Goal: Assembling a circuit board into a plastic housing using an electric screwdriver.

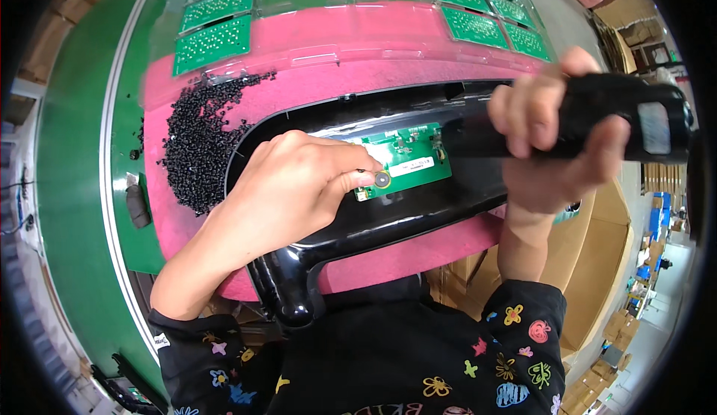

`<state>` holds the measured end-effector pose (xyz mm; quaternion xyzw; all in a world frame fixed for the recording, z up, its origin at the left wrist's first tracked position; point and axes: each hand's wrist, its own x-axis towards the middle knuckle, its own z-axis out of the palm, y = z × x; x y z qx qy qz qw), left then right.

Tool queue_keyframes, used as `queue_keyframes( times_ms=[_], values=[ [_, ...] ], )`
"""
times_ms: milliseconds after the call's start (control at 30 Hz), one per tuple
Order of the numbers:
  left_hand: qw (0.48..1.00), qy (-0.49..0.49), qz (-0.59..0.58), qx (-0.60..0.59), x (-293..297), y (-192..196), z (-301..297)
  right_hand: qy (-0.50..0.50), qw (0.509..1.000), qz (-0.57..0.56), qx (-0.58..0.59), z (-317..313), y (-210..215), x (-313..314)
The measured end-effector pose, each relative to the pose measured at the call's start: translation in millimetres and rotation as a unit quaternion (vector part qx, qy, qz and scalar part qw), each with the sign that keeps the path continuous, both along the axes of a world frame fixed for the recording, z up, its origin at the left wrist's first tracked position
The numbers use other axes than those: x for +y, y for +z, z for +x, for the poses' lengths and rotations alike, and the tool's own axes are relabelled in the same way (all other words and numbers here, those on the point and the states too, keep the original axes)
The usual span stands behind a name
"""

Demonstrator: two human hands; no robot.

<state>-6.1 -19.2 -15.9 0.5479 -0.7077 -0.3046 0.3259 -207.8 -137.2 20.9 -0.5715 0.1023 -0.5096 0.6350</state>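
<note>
Left hand (299, 180) pinching circuit board (403, 159); right hand (553, 142) gripping screwdriver (620, 120).

Black top with bright cartoon prints, forearms bare.

The person wears a black fabric garment whose sleeves end near the elbows, leaving both forearms, the left hand (287, 183) and the right hand (556, 135) uncovered. Small doodle-like motifs scatter over the cloth: flowers in yellow, orange, pink and lilac, a red apple outline, a blue striped shape, green and yellow crosses. A small white tag sits at the left sleeve's edge. No gloves, rings or watch show.
</note>
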Motion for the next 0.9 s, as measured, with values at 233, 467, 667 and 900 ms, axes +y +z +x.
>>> queue_keyframes(
  times_ms=[233, 467, 667, 900],
  values=[
    [0.994, -0.017, 0.000, 0.112, -5, 0, 2, 0.197, 0.957, 0.089, -0.194, 2, 11, 11],
    [0.995, -0.017, 0.000, 0.101, -3, 1, 3, 0.191, 0.958, 0.050, -0.209, 15, 2, 20],
    [0.996, -0.035, 0.007, 0.087, -2, -2, 4, 0.209, 0.960, 0.009, -0.188, 15, 0, 19],
    [0.996, -0.028, 0.004, 0.080, -1, 2, 2, 0.227, 0.960, -0.016, -0.160, 13, 1, 20]
  ],
)
